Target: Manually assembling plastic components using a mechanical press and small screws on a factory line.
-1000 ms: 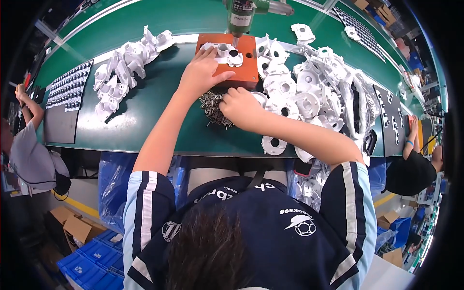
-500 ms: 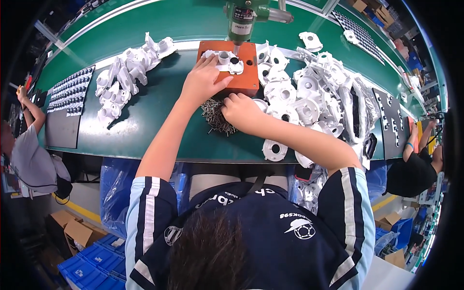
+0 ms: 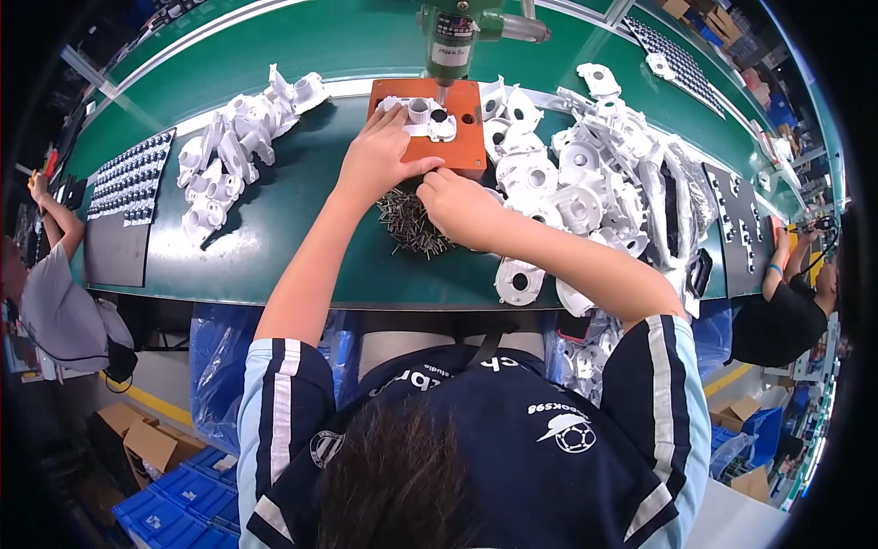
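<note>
An orange block (image 3: 470,151) stands under the spindle of a green press (image 3: 451,48). On the block lies a white plastic housing (image 3: 419,112) with a raised round collar. The fingers of my left hand (image 3: 380,157) press on the housing's left end, and its thumb stretches right along the block's near part. My right hand (image 3: 465,212) is closed, its fingertips bunched close to the left thumb at the block's front edge. Whatever they pinch is hidden. Beside and partly beneath the right hand is a pile of small metal pins (image 3: 409,224).
White housings (image 3: 578,163) are heaped to the right, and a smaller group of white parts (image 3: 233,137) stands left. Dark boards with rows of small parts (image 3: 137,178) flank the green table (image 3: 302,210). Other people work at both sides.
My right hand has risen slightly from the pin pile toward the block's front edge and my left thumb. The left hand stays on the housing; the whole view has shifted a little.
</note>
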Demonstrator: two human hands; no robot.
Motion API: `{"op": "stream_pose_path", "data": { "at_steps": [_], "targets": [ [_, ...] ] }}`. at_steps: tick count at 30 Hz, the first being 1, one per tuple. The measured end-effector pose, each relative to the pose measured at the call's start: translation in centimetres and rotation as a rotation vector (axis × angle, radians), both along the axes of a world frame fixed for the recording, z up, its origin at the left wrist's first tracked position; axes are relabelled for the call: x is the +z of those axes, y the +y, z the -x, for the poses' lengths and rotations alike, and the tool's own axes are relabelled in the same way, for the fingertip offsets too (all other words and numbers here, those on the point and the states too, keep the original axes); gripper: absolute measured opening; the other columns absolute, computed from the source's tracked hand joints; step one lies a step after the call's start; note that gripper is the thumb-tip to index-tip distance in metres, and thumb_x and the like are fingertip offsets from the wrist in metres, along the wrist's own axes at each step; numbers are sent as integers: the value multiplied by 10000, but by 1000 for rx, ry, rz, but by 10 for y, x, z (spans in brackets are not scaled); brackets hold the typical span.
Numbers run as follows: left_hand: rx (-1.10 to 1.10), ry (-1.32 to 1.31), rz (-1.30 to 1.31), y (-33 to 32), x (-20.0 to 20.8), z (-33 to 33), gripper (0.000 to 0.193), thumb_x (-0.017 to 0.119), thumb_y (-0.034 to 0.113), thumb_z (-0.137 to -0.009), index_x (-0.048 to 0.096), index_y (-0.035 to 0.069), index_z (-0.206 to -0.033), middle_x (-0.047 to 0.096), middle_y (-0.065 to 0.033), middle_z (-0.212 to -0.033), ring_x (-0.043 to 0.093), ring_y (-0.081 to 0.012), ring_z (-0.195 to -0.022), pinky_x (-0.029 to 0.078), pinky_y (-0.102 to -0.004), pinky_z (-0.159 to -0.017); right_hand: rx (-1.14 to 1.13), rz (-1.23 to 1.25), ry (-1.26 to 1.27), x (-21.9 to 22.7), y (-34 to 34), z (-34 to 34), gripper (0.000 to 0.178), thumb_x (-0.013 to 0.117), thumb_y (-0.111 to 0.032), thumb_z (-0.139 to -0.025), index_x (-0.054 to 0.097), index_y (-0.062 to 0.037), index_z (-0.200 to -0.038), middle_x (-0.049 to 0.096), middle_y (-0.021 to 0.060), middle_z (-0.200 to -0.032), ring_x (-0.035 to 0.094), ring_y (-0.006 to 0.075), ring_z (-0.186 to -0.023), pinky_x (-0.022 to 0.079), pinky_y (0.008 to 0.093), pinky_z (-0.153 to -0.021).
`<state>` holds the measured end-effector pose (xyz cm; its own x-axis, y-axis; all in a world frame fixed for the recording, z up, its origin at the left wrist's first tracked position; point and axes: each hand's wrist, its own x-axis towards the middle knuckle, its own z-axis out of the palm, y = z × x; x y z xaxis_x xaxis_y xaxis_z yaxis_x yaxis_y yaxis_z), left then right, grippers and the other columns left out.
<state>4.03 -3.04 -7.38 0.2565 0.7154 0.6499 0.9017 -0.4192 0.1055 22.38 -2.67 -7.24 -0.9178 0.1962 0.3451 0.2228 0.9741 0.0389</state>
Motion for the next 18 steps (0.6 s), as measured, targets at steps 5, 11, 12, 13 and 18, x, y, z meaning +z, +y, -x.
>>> {"op": "stream_pose_path", "data": {
  "at_steps": [5,11,12,13,18],
  "targets": [
    [-14,-19,8,-2,0,-1,648,646,521,-718,603,-104,-882,562,-246,-1131,516,-351,-1114,376,-420,-992,-223,740,-33,37,1,-12,106,553,-79,-795,551,2,-864,569,150,-841,578,304,-829,467,375,-731],
    [27,29,57,2,3,-1,612,652,497,-728,597,-95,-874,553,-242,-1150,511,-338,-1123,371,-414,-998,-315,1250,24,61,47,-29,139,514,-138,-884,558,-14,-926,555,15,-764,531,60,-658,419,201,-551],
    [23,27,54,3,4,-1,612,652,497,-728,597,-95,-874,553,-242,-1150,511,-338,-1123,371,-414,-998,-320,1247,26,62,48,-29,139,514,-138,-884,558,-14,-926,555,15,-764,531,60,-658,419,201,-551],
    [18,18,56,4,5,-3,598,654,486,-729,599,-92,-870,551,-238,-1157,507,-334,-1128,367,-414,-1002,-319,1284,11,63,49,-28,141,518,-142,-881,558,-15,-927,558,15,-758,535,64,-643,425,208,-543],
    [11,24,76,11,-1,1,567,663,401,-733,558,-53,-1056,496,-207,-1259,444,-334,-1201,331,-405,-1036,-208,1579,101,53,45,-21,240,497,-138,-882,563,86,-937,641,160,-836,669,210,-713,550,295,-582]
  ]
}}
